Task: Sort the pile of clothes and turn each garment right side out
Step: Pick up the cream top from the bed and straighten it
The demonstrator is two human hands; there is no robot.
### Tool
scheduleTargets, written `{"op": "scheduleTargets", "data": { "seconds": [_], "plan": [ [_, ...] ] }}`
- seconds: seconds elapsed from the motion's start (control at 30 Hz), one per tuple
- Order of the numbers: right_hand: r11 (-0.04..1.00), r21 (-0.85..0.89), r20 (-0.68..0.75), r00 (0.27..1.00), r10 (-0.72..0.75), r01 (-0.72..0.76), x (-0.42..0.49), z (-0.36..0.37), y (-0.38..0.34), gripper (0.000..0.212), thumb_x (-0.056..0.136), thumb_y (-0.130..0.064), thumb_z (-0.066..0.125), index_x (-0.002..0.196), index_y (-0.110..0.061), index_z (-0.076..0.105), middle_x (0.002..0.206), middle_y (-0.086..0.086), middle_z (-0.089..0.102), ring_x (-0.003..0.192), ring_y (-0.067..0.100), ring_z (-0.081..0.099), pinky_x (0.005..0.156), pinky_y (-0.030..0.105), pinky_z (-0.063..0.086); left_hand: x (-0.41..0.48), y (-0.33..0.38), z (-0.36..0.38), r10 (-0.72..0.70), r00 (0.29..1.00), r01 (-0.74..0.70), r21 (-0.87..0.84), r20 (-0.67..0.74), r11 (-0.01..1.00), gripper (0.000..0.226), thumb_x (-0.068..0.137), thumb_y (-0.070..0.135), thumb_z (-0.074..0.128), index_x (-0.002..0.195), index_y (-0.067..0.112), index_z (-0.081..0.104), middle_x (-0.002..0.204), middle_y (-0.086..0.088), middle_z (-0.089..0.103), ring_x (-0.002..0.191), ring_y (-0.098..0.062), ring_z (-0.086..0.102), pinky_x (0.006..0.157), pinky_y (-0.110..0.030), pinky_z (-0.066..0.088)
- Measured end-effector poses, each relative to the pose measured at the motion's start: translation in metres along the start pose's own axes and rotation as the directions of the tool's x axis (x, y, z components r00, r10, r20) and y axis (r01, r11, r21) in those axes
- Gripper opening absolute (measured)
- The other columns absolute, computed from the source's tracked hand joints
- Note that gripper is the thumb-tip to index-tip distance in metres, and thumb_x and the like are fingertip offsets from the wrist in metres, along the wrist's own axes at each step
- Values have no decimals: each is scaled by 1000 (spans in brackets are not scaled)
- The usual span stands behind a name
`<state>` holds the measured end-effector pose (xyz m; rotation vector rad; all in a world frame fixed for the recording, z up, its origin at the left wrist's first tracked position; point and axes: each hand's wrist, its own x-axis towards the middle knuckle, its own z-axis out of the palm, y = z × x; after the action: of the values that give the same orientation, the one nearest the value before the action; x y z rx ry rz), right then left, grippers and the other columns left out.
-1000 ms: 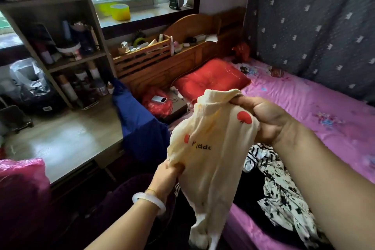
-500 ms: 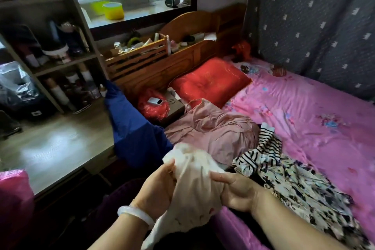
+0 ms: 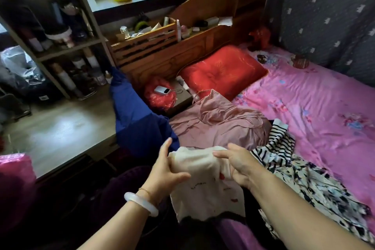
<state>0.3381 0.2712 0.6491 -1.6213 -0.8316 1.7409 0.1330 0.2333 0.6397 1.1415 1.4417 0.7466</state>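
A small cream garment (image 3: 205, 180) with faint red marks and stitched lettering hangs low in front of me, bunched at its top edge. My left hand (image 3: 164, 170) pinches its left side with thumb and fingers, the index finger raised. My right hand (image 3: 237, 163) grips its right side. On the bed behind lie a dusty pink garment (image 3: 219, 126), a black-and-white striped garment (image 3: 278, 144) and a black-and-white floral garment (image 3: 316, 191). A blue garment (image 3: 138, 117) drapes over the desk corner.
The pink bedsheet (image 3: 316, 105) carries a red pillow (image 3: 221, 71) by the wooden headboard (image 3: 182, 46). A phone (image 3: 162, 89) lies on a red bag beside a box. A wooden desk (image 3: 58, 134) and cluttered shelves (image 3: 58, 32) stand at left.
The cream garment was held high and spread a second ago; both hands have brought it down low and gathered it, now stretching its top edge between them.
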Motion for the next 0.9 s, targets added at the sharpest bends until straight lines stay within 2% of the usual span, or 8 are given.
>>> {"op": "scheduleTargets", "data": {
  "seconds": [0.1, 0.27, 0.33, 0.4, 0.47, 0.6, 0.73, 0.9],
  "plan": [
    [900, -380, 193, 970, -149, 214, -2, -5, -9, 119, 48, -32, 91, 147, -36, 26, 134, -6, 44, 126, 15, 47, 106, 33, 41, -2, 10, 11, 157, 980, -197, 511, 120, 837, 82, 74, 8, 67, 145, 26, 31, 134, 10, 41, 128, -9, 40, 104, -16, 30],
    [18, -934, 335, 890, -310, 358, -15, 3, -18, 29, 72, -33, 68, 101, -26, 64, 112, 3, 46, 106, 26, 48, 88, 34, 45, 4, 28, 19, 418, 908, -284, 699, -24, 657, 21, 77, 19, 62, 95, 27, 68, 78, 13, 46, 78, -15, 56, 66, -17, 36],
    [-179, -925, 380, 821, -427, 336, -13, 3, -26, 26, 79, -34, 62, 101, -22, 67, 132, 10, 37, 123, 31, 35, 104, 39, 34, 12, 35, 15, 438, 895, -286, 653, -78, 702, 19, 77, 12, 64, 89, 24, 72, 78, 10, 46, 74, -12, 53, 65, -15, 40],
    [-216, -869, 491, 716, -496, 446, -8, 8, -37, 30, 77, -34, 63, 101, -16, 65, 147, 14, 33, 138, 34, 25, 115, 42, 18, 18, 42, 8, 425, 901, -310, 556, -87, 771, 25, 74, 0, 64, 86, 19, 74, 79, 9, 48, 75, -7, 52, 68, -6, 37],
    [-151, -827, 545, 708, -448, 541, -3, 17, -44, 31, 78, -32, 63, 103, -16, 54, 129, 10, 54, 128, 29, 43, 106, 37, 30, 24, 47, 2, 389, 919, -330, 415, -63, 848, 33, 71, -9, 64, 83, 20, 74, 80, 8, 53, 78, -6, 55, 75, -8, 40],
    [306, -782, 472, 837, -278, 542, 16, 41, -43, 16, 84, -14, 52, 99, -14, 58, 102, 8, 67, 98, 27, 60, 74, 30, 42, 28, 44, -12, 305, 931, -281, 141, -200, 949, 33, 78, -3, 69, 97, 24, 68, 95, -2, 64, 89, -14, 60, 78, -18, 47],
    [746, -601, 263, 952, -154, 287, 34, 48, -45, 20, 79, 2, 52, 83, -9, 68, 79, 3, 65, 74, 16, 57, 67, 29, 47, 24, 6, -29, -67, 882, 71, -9, -467, 997, 60, 83, 23, 71, 137, 18, 46, 131, -9, 53, 122, -19, 50, 94, -24, 39],
    [975, -217, 330, 943, 32, 43, 21, 68, -54, 26, 83, 4, 60, 107, -2, 67, 109, 20, 69, 101, 32, 66, 90, 43, 54, 4, -48, -28, -589, 801, 452, -538, -107, 712, 112, 66, 73, 64, 152, 17, 18, 158, -11, 21, 145, -26, 20, 113, -37, 22]
  ]
}}
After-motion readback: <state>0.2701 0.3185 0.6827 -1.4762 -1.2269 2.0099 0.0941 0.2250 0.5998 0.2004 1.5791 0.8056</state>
